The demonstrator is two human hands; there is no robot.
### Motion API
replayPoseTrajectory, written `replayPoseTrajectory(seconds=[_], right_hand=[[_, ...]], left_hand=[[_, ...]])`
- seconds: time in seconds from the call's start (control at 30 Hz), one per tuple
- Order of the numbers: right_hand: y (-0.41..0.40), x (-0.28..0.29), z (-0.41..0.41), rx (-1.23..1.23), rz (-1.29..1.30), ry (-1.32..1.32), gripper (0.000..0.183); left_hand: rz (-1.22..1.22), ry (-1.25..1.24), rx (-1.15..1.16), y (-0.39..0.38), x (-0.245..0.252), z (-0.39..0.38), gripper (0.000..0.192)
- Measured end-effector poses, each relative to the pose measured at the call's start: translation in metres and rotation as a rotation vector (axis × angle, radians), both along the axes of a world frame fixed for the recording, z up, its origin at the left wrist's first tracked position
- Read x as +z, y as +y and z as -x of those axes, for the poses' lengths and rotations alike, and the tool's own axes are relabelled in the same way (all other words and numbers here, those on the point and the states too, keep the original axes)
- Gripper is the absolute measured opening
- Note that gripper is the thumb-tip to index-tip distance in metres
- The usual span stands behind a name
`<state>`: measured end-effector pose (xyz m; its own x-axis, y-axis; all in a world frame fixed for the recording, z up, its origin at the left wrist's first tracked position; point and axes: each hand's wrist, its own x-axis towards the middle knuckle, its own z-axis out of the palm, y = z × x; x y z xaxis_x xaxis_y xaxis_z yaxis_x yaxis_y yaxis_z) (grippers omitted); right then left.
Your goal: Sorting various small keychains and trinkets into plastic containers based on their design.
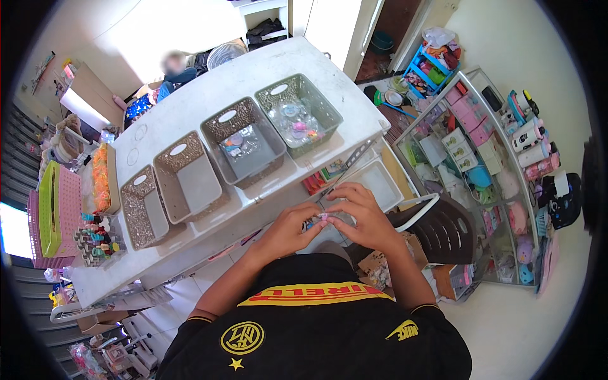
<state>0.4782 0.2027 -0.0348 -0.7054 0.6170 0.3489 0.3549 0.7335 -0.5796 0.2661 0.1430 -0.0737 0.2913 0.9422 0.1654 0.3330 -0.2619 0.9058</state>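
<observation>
My left hand and my right hand meet in front of my chest, at the near edge of the table. Between their fingertips they pinch a small clear plastic packet with something pinkish in it; fingers hide much of it. Beyond my hands, a green-grey plastic basket contains several clear packets with colourful small items. The dark grey basket beside it holds clear packets as well. Further left stand a brown basket and a narrower patterned brown basket.
The white table carries a box of orange packets, stacked pink and green baskets and a clear holder of small colourful items. To my right are a dark brown chair and a glass display case. A person sits beyond the table.
</observation>
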Motion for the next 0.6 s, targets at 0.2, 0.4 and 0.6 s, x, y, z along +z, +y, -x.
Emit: replayPoseTrajectory(seconds=[0.2,0.4,0.6], right_hand=[[0.034,0.041,0.002,0.071,0.169,0.057,0.014],[0.121,0.138,0.047,0.042,0.002,0.15,0.011],[0.171,0.12,0.116,0.384,-0.036,-0.421,0.013]], left_hand=[[0.046,-0.022,-0.028,0.01,0.002,0.02,0.022],[0.071,-0.043,-0.028,0.021,-0.001,0.02,0.022],[0.086,-0.066,-0.033,0.033,0.012,0.016,0.022]])
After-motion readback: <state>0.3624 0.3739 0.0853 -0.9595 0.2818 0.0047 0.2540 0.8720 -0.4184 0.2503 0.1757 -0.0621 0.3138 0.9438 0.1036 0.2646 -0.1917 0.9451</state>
